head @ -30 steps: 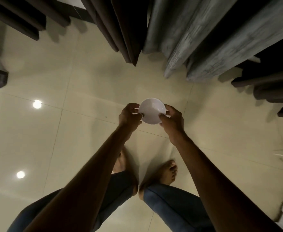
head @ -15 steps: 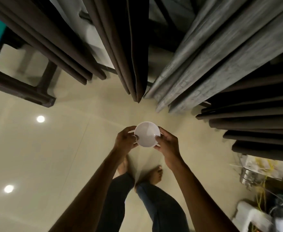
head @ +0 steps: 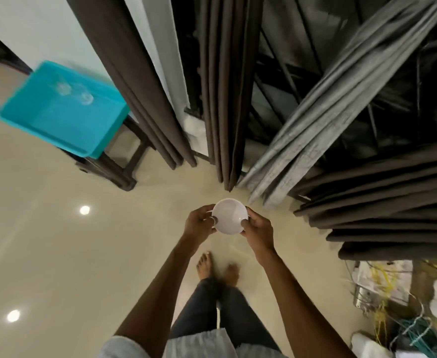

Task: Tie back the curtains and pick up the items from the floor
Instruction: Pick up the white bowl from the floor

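The small white round bowl (head: 229,215) is held in the air above the glossy beige tiled floor (head: 57,254), in front of the person's body and with its opening turned up. Both hands grasp it: the left hand (head: 198,223) pinches the left side of the rim with curled fingers, and the right hand (head: 260,229) holds the right side in the same way. Below the bowl two bare feet (head: 217,267) stand on the floor, close to each other. Just behind the bowl hang the dark brown pleated curtains (head: 222,99), their lower ends near the floor. To the right of them a grey crumpled curtain (head: 328,120) hangs at a slant, and more dark folds lie at the right edge. At the left a turquoise rectangular plastic tub (head: 57,117) sits on a dark bench (head: 116,171), beside the brown curtains. In the lower right corner there is a heap of yellow and green cords (head: 393,319) among white things that I cannot identify.
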